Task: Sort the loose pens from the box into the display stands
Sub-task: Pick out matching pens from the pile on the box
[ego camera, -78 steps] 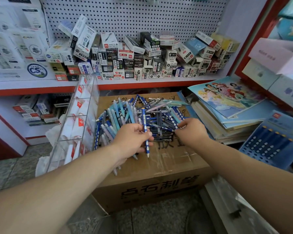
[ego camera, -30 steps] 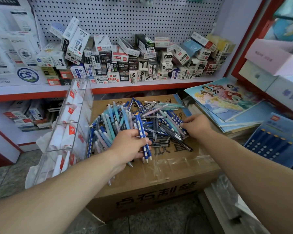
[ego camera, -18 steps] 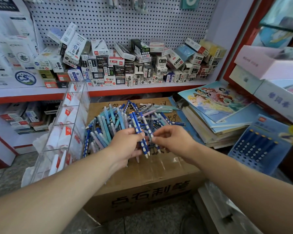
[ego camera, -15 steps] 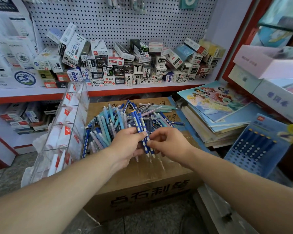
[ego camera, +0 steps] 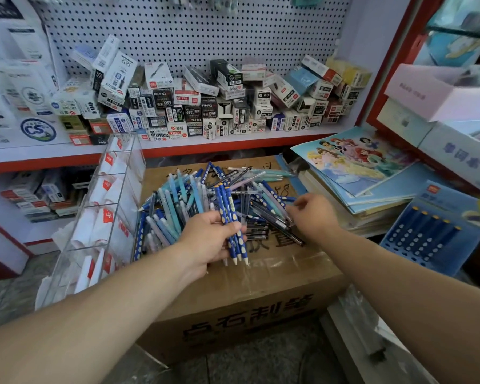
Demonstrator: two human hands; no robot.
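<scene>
R hand (ego camera: 313, 214) moved off bundle, back right into pen pile (ego camera: 178, 200); curled, can't tell if gripping. L hand (ego camera: 208, 239) grasps blue dotted pens (ego camera: 229, 212) above box (ego camera: 261, 275). Looks like gather step; next: pinch matching pen, add.

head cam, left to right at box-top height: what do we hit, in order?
In order: clear display stand → left hand gripping blue dotted pens → right hand → stack of picture books → blue pen rack.
</scene>
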